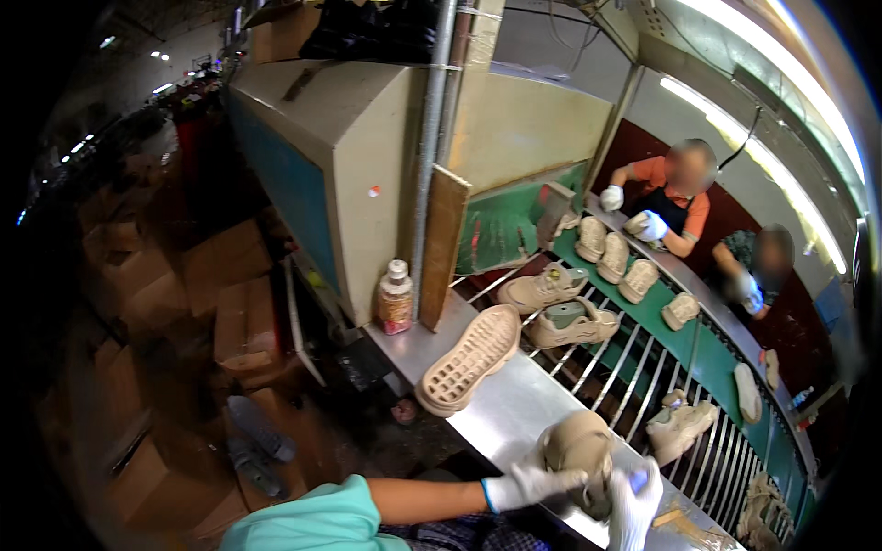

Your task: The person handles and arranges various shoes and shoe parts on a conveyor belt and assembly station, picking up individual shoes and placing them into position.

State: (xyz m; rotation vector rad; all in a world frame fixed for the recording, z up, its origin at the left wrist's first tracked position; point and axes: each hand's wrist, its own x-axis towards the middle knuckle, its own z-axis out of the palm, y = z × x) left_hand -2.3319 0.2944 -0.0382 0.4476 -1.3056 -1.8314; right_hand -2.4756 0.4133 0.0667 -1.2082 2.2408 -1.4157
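A beige shoe (577, 443) is tipped up over the metal ledge in front of me, blurred by motion. My left hand (533, 485), in a white knitted glove with a blue cuff edge, grips its near side. At the shoe's right edge, my right hand (634, 503), also in a white glove, is closed on it with fingers bent; a bluish patch shows between them. Left of the shoe lies a loose beige sole (470, 358), its gridded inner side facing up.
Beige shoes (574, 323) sit on the metal rod rack (602, 390). Beyond it, a green conveyor belt (707, 363) carries several shoe parts. Two co-workers (675, 197) stand across it. A bottle (396, 298) and wooden board (444, 248) border the ledge (514, 404). Cardboard boxes (243, 317) fill the left.
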